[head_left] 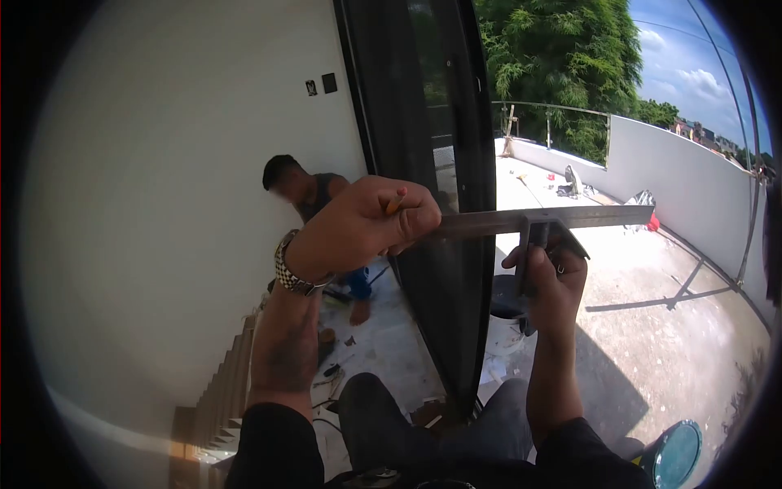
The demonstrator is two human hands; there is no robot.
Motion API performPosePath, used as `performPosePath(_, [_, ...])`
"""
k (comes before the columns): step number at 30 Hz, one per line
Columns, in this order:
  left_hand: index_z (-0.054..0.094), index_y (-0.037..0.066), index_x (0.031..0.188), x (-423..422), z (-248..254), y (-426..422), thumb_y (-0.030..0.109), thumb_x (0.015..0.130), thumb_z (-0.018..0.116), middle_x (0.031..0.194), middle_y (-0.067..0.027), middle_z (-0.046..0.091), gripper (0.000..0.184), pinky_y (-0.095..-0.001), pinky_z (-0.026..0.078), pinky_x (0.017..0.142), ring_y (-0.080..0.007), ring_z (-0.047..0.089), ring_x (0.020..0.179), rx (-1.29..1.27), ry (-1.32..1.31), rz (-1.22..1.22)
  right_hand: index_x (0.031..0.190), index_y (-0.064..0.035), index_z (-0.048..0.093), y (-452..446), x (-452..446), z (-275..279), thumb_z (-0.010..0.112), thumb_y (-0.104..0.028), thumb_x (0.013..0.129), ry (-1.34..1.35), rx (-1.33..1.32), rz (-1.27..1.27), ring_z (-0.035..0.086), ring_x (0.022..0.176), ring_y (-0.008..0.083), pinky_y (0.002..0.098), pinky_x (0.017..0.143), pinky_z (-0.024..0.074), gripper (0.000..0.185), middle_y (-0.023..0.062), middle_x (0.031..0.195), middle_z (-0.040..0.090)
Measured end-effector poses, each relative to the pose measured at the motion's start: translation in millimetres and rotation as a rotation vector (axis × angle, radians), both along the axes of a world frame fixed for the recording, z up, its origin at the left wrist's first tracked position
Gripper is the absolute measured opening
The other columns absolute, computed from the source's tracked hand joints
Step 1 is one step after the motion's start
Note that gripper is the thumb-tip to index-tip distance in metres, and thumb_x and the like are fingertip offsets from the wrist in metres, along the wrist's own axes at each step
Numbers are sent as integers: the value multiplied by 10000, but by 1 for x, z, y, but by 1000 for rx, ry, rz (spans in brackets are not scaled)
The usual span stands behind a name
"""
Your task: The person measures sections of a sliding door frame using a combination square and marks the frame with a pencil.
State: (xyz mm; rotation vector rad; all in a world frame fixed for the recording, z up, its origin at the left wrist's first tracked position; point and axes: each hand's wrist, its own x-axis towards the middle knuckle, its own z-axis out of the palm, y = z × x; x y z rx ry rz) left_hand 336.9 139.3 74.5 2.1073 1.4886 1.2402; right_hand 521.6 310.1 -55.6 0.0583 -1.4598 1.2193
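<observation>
A combination square (607, 215) is held up in front of me, its long steel blade running roughly level to the right. My left hand (371, 220), with a watch (292, 265) on its wrist, is closed around the blade's left end. A short orange pencil (397, 200) also pokes out between its fingers. Lower down, my right hand (554, 281) grips the square's head (533, 236) from below, thumb toward me. Behind the square stands a dark-framed glass door (423, 187); I cannot tell whether the blade touches it.
Left of the door, another person (326, 191) bends near the white wall (187, 163). Tools and debris (330, 371) litter the floor there. Outside are a bucket (503, 334), a teal-lidded pail (678, 452) and a low parapet wall (676, 179). A staircase (224, 383) lies at lower left.
</observation>
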Motion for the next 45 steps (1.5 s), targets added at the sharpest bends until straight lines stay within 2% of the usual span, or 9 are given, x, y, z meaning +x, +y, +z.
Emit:
performPosePath(1, [697, 1, 896, -7, 6, 6, 291, 983, 637, 651, 22, 591, 309, -195, 361, 495, -20, 461, 551, -2, -2, -7, 897, 19, 631, 1, -3, -3, 616, -314, 964, 56, -109, -5, 624, 649, 138, 368, 857, 541, 339, 141, 720, 684])
performPosePath(5, [707, 25, 960, -65, 17, 75, 418, 1011, 545, 609, 13, 570, 428, -237, 351, 436, -43, 490, 514, 350, 59, 496, 918, 9, 611, 50, -28, -56, 542, -254, 1008, 174, -223, 367, 553, 614, 148, 551, 1060, 448, 286, 79, 679, 578])
performPosePath(8, [696, -3, 1017, -31, 2, 91, 399, 983, 587, 632, -51, 620, 418, -280, 416, 498, -99, 547, 552, 280, 152, 484, 896, -19, 666, 38, -55, -93, 616, -289, 977, -39, -368, 313, 639, 636, 128, 256, 604, 491, 286, 75, 694, 656])
performPosePath(12, [666, -31, 1036, -36, 4, 112, 364, 942, 634, 695, -116, 654, 407, -345, 476, 622, -184, 611, 620, 464, 144, 499, 843, -16, 652, 11, -53, -89, 661, -210, 947, -7, -427, 317, 600, 613, 84, 221, 545, 445, 220, 28, 711, 647])
performPosePath(14, [640, -40, 1087, -22, 18, 103, 347, 909, 666, 829, -167, 688, 427, -390, 495, 757, -273, 664, 748, 495, 140, 568, 900, -18, 642, 24, -56, -96, 644, -217, 960, -60, -349, 269, 637, 642, 121, 243, 566, 479, 208, 59, 757, 668])
performPosePath(21, [624, -30, 1171, -50, 36, 116, 295, 874, 703, 1004, -191, 696, 447, -385, 509, 850, -289, 688, 927, 651, 460, 546, 961, -15, 629, 34, -56, -123, 640, -201, 956, -97, -319, 267, 659, 641, 152, 254, 585, 514, 187, 90, 802, 692])
performPosePath(23, [667, -8, 1022, -52, 34, 130, 234, 839, 730, 924, -171, 695, 310, -367, 527, 745, -294, 694, 847, 793, 304, 455, 962, -10, 628, 36, -56, -128, 647, -192, 948, -125, -281, 232, 667, 654, 156, 260, 595, 522, 183, 92, 811, 692])
performPosePath(35, [644, 4, 925, -42, 20, 153, 195, 907, 675, 734, -40, 638, 195, -260, 457, 569, -92, 577, 606, 711, -149, 398, 952, 0, 622, 18, -40, -109, 654, -206, 938, -106, -421, 380, 677, 658, 169, 268, 580, 529, 209, 106, 795, 693])
performPosePath(45, [622, 39, 1000, -24, 13, 129, 228, 943, 619, 733, 8, 575, 198, -242, 405, 514, -46, 503, 560, 478, -254, 353, 857, -14, 618, 24, -16, -98, 605, -252, 970, -18, -302, 198, 654, 646, 172, 333, 644, 540, 264, 91, 715, 645])
